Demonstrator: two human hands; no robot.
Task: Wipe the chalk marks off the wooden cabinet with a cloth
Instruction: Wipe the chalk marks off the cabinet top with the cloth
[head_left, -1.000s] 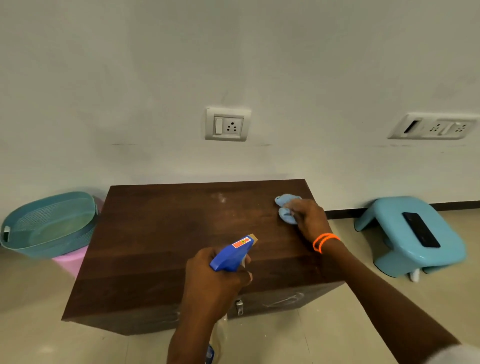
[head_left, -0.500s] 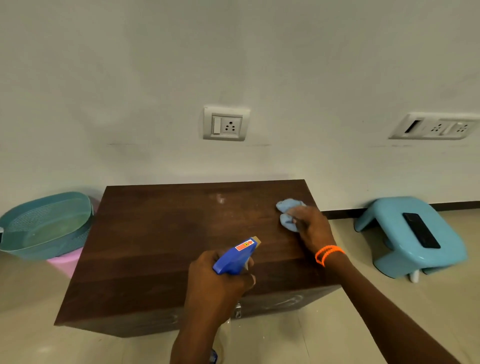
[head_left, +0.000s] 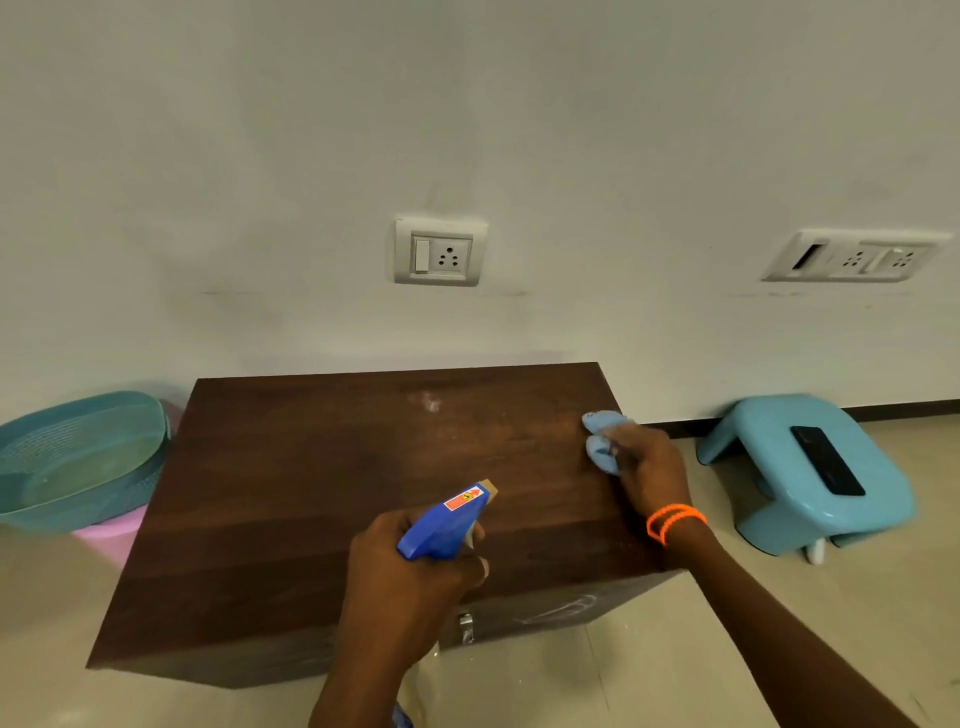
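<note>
A dark wooden cabinet (head_left: 291, 499) stands against the wall. A faint white chalk smudge (head_left: 430, 401) shows near its back edge, and chalk lines (head_left: 561, 609) mark its front face. My right hand (head_left: 649, 467) presses a light blue cloth (head_left: 601, 439) onto the top near the right edge. My left hand (head_left: 410, 577) grips a blue spray bottle (head_left: 447, 522) above the front of the cabinet, nozzle pointing toward the back right.
A teal basket (head_left: 78, 457) sits on a pink tub (head_left: 111, 535) left of the cabinet. A light blue stool (head_left: 769, 467) with a black phone (head_left: 827, 460) on it stands at the right. Wall sockets (head_left: 439, 252) are above.
My right hand and the cloth have slid a little to the right along the cabinet top. The spray bottle has stayed in about the same place.
</note>
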